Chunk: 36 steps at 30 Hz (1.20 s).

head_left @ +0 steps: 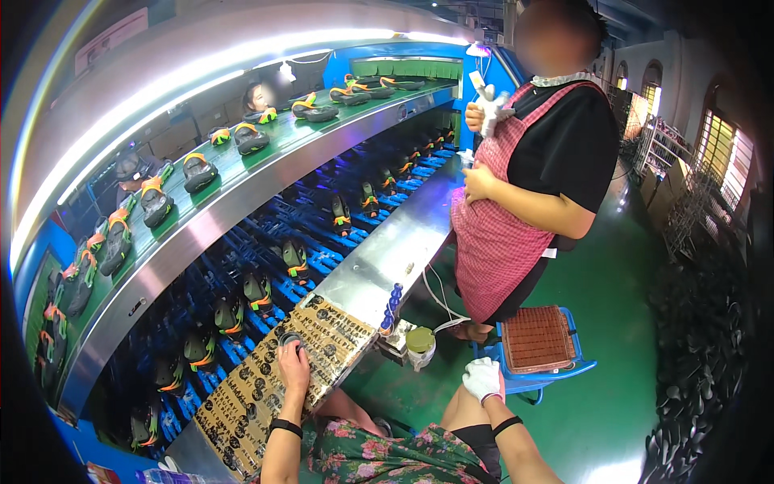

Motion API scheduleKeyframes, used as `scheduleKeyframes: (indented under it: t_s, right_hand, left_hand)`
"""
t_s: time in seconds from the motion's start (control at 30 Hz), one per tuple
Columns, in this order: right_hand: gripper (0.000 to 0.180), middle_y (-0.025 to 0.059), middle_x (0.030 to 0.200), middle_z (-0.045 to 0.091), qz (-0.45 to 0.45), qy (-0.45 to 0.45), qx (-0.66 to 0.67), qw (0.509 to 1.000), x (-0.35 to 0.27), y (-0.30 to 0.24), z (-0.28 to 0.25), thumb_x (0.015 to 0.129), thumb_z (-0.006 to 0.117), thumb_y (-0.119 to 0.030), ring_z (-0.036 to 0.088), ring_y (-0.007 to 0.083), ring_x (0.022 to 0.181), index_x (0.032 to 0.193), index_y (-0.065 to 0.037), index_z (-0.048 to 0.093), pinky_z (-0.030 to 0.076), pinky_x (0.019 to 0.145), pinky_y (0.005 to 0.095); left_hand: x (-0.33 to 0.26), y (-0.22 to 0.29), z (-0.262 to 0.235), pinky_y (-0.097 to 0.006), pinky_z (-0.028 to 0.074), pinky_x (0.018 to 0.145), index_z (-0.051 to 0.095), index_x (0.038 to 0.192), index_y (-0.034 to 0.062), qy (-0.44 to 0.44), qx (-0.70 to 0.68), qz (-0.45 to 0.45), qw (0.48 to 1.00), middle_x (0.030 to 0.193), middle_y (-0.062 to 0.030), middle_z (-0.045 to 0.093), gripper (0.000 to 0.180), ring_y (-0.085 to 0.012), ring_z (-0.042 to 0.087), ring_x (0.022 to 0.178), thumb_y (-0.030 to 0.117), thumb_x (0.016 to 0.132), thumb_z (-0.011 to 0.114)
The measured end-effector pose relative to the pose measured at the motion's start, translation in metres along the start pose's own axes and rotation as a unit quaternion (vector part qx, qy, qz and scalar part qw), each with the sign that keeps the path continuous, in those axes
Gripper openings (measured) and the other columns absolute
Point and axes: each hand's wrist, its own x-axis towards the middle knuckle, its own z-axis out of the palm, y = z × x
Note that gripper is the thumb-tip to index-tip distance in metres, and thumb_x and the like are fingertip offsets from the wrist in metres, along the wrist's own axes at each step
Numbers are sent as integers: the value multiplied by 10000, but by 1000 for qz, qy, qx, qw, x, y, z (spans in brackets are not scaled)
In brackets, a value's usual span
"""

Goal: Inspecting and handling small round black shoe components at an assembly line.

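Head view shows my left hand [294,359] flat on a printed brown cardboard sheet [266,387] that lies along the steel worktop [379,250]. Its grip is spread wide, fingers apart, pressing on a small dark round object [289,339] that sits on the sheet near its upper edge; I cannot tell what that object is. A black band wraps the left wrist.

My right hand [482,377] wears a white glove and hangs off the worktop, above my lap, near a blue stool [538,373] with a brown woven seat. Its grip is curled loosely together with nothing clamped in it that I can see. A black band sits on that forearm too.

Just beside the sheet's right end, a stack of blue beads or caps [393,302] stands at the worktop edge, and a green-lidded jar [419,345] hangs below it.

Beyond the worktop, blue carriers [322,260] hold dark sandals with orange and green straps [293,260], one per station. Above them a green belt [266,157] carries more sandals of the same kind.

To the right a person in a pink checked apron [492,242] stands against the worktop, holding something white at chest height.
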Motion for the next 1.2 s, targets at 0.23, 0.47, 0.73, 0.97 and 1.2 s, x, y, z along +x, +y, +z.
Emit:
scheduleKeyframes:
  t_s: [0.23,0.47,0.73,0.97,1.2]
  right_hand:
    - [194,45,902,673,9,50,19,999,-10,14,5,761,626,-311,575,272,981,771,-133,701,406,828,460]
    - [228,38,1016,717,12,12,19,1000,-3,2,1,795,626,-295,591,265,1060,880,-127,755,424,911,441]
    - [230,34,1004,720,9,15,8,1000,-3,3,3,798,622,-297,590,257,1056,879,-127,755,422,902,451]
    - [231,29,999,719,14,20,31,999,-6,6,-1,795,621,-295,590,249,1054,880,-127,755,420,891,453]
    - [238,49,1010,718,-6,15,16,1000,3,-8,-2,793,621,-295,590,264,1056,888,-120,752,421,909,453]
  left_hand:
    - [1,2,0,-476,474,863,631,1006,14,19,-12,10,1000,972,-198,651,140,-402,584,974,27,869,659]
    - [0,-1,0,-471,481,829,628,994,19,35,-15,26,999,951,-187,649,132,-395,591,938,20,868,664]
    - [0,6,-2,-459,488,806,620,994,29,26,-28,-14,999,927,-164,650,132,-374,602,914,26,875,678]
    - [0,6,-5,-457,488,840,608,1057,3,18,-25,-10,999,958,-185,637,196,-388,595,955,-6,869,662]
    - [0,4,-4,-447,483,884,618,1125,12,6,-11,0,1000,1019,-187,629,261,-385,583,1007,-10,867,648]
